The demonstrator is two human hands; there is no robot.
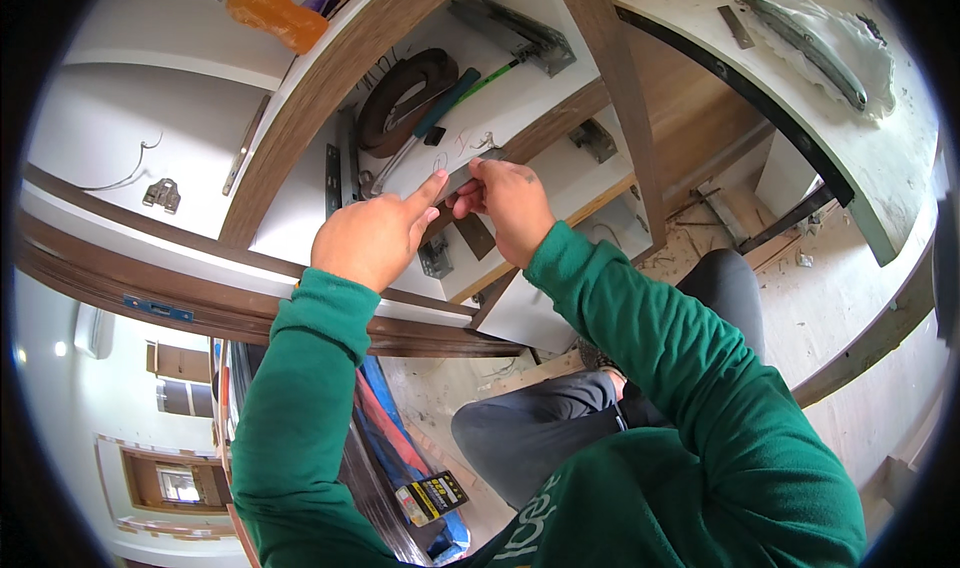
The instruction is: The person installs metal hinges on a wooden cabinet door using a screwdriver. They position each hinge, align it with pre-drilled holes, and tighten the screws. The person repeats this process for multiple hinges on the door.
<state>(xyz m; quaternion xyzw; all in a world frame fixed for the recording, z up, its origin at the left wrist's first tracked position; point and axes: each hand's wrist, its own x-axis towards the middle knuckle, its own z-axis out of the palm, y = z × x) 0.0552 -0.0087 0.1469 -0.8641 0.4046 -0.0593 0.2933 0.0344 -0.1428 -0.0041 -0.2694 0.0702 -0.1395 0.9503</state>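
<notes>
In front of an open brown-and-white cabinet compartment (290, 223), both my hands are close together. My right hand (513, 208) pinches a thin, flat greyish piece (456, 182) between thumb and fingers; its exact kind is unclear. My left hand (365, 238) meets the same piece from the other side, forefinger stretched along it and thumb below. Just beyond the fingers is a small metallic bit (492, 153). Behind the hands, a coil of brown edge banding (390, 118) lies in the compartment beside a hammer with a teal handle (447, 103).
Metal drawer slides (515, 33) lie at the compartment's back. A hinge (162, 196) and an orange bottle (272, 15) are on the left. At right, a white worktop (690, 3) carries a long grey tool (810, 53). Wood scraps (720, 213) litter the floor.
</notes>
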